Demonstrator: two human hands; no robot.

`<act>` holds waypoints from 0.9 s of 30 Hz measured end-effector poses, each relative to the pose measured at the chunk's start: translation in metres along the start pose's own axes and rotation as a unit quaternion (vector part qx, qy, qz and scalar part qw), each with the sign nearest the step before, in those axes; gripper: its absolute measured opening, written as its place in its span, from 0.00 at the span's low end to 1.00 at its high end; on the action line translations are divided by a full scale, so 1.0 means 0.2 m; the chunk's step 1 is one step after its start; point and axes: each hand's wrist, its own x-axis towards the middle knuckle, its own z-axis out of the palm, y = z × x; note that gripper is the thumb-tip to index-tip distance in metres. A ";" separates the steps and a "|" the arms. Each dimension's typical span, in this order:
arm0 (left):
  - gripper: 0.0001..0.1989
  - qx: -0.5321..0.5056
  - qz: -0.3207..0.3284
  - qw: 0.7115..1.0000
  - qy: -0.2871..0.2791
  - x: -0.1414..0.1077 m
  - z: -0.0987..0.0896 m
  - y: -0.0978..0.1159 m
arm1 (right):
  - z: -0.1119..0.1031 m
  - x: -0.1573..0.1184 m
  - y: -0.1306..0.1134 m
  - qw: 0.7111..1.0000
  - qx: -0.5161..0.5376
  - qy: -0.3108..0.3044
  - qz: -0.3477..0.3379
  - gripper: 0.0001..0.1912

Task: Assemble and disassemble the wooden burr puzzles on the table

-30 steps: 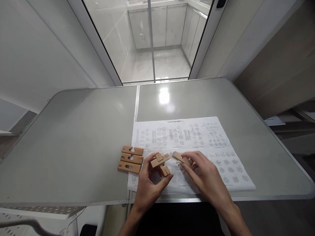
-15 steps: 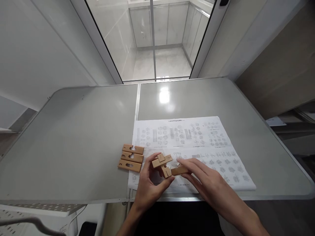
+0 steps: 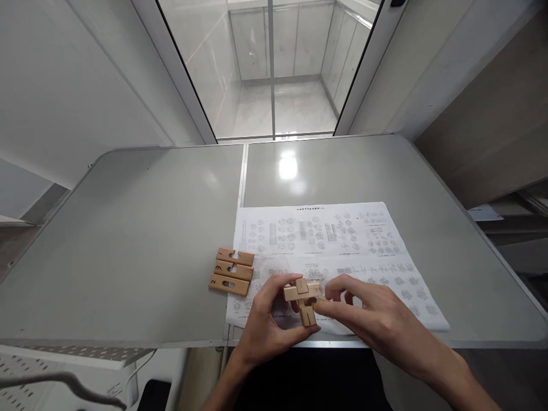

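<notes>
My left hand (image 3: pixel 272 319) grips a wooden block assembly (image 3: pixel 303 294) of interlocked pieces, its thumb below and fingers behind. The assembly is held above the printed sheet's lower part. Close at its right side is my right hand (image 3: pixel 372 311), index fingertip touching the assembly and fingers bent; whether a piece is between them is hidden. Three flat wooden pieces with cut-outs lie side by side to the left: piece 1 (image 3: pixel 246 258), piece 3 (image 3: pixel 243 271) and piece 2 (image 3: pixel 217 283). They rest at the sheet's left edge.
A large printed sheet (image 3: pixel 295 257) with small diagrams lies on the grey table (image 3: pixel 171 245). A metal seam (image 3: pixel 243 177) crosses the table. Beyond the back edge stands a glass door. A white perforated rack and a dark phone-like object (image 3: pixel 154 395) are at lower left.
The assembly and my left hand have moved right and slightly down. The wooden piece that stuck out from my right hand no longer shows separately. The view has shifted a little.
</notes>
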 end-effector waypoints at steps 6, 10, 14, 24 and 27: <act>0.35 -0.005 0.028 0.998 -0.051 0.01 -0.01 0.02 | -0.06 0.01 0.01 0.997 0.021 -0.067 -0.013 0.21; 0.35 -0.014 0.028 0.997 -0.073 0.01 0.00 0.01 | -0.06 0.00 0.01 0.996 0.035 -0.078 -0.011 0.17; 0.36 -0.011 -0.018 0.996 -0.088 0.00 0.00 0.00 | -0.05 -0.01 0.01 0.997 0.031 -0.071 -0.029 0.16; 0.39 -0.035 -0.067 0.985 -0.158 0.01 -0.03 0.01 | -0.11 0.03 0.01 0.991 0.000 -0.093 -0.092 0.16; 0.40 -0.045 -0.076 0.981 -0.175 0.02 -0.04 0.02 | -0.11 0.04 0.01 0.991 0.025 -0.102 -0.088 0.15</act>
